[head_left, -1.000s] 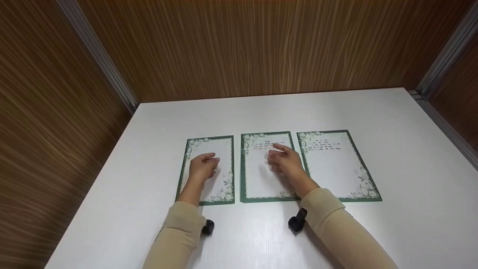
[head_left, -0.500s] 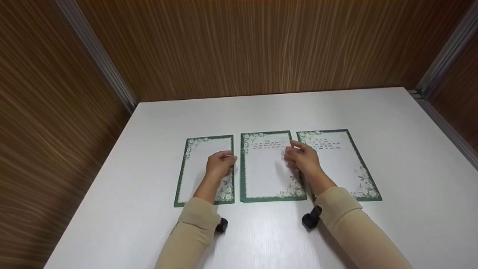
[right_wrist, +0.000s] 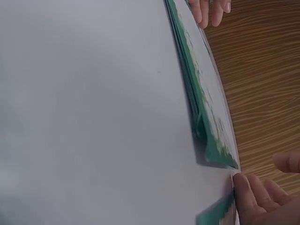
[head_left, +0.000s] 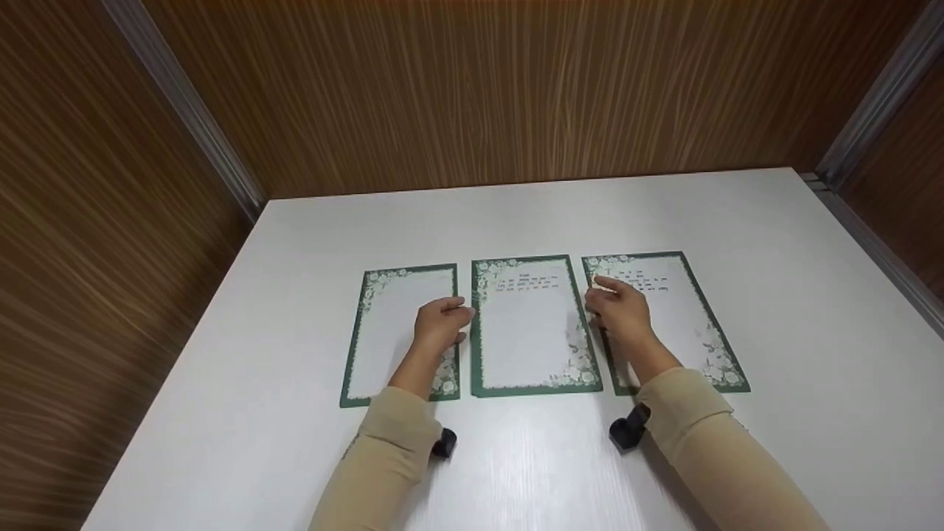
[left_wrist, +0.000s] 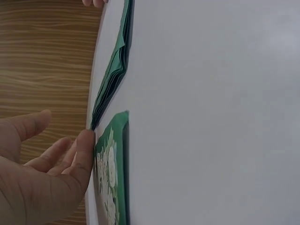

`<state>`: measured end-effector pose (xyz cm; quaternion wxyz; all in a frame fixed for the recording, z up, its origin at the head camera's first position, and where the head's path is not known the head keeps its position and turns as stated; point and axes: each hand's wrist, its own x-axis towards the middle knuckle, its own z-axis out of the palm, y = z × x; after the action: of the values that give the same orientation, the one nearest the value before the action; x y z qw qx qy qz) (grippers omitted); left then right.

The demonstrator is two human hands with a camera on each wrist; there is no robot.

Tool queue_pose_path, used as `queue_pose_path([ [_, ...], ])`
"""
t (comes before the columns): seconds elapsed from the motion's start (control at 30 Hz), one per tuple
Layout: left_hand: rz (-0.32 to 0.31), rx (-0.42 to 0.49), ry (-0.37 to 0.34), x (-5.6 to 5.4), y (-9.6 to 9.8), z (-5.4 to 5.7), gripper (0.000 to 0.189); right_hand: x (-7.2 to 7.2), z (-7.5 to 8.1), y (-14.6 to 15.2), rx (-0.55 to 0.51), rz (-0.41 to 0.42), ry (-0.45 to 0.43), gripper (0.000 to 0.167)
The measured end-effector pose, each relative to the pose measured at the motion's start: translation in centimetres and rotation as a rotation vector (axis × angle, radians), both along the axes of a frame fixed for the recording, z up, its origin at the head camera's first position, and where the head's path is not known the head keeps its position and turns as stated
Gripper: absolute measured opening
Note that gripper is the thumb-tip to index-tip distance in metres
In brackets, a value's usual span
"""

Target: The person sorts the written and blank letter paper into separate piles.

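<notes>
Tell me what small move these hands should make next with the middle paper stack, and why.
I'd probably ease the left hand and right hand inward against the sides of the middle paper stack. They flank it without gripping it, and the left wrist view shows its layers lying unevenly at one corner, so light pressure might square them.

A smooth, white, straight-edged surface (head_left: 472, 228) carries three rectangular paper pieces in a row, narrow gaps between them. In the middle lies a layered white paper stack with a green border (head_left: 523, 335), dark lettering towards twelve o'clock. At its nine o'clock lies a green-edged, flower-printed white paper sheet (head_left: 391, 317); at three o'clock, a green-edged, lettered white paper sheet (head_left: 682, 321), flowers at its eleven and five o'clock corners.
</notes>
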<state>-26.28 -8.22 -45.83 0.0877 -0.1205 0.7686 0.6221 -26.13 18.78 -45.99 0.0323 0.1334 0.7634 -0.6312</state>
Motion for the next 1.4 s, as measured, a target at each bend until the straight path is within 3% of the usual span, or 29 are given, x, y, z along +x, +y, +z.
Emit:
queue_pose_path([
  [0.23, -0.02, 0.042, -0.001, 0.1, -0.1, 0.2, 0.043, -0.1, 0.0, -0.3, -0.016, 0.013, 0.002, 0.053],
  [0.43, -0.014, 0.022, -0.018, 0.2, -0.1, 0.3, 0.043, -0.1, -0.2, -0.3, -0.013, -0.004, -0.006, 0.052],
  [0.83, 0.042, 0.059, -0.007, 0.1, 0.0, 0.6, 0.04, 0.2, 0.0, -0.2, -0.073, 0.008, 0.048, 0.052],
  [1.07, 0.047, 0.144, 0.047, 0.2, 0.2, 0.4, 0.038, 0.0, -0.2, -0.1, -0.113, 0.023, 0.044, 0.056],
  [1.23, 0.036, 0.241, 0.075, 0.4, 0.7, 0.2, 0.04, 0.0, -0.5, -0.1, -0.074, 0.045, 0.038, 0.061],
  [1.4, 0.038, 0.193, 0.093, 0.4, 1.1, 0.0, 0.041, -0.2, -0.7, -0.2, -0.045, 0.033, -0.006, 0.06],
])
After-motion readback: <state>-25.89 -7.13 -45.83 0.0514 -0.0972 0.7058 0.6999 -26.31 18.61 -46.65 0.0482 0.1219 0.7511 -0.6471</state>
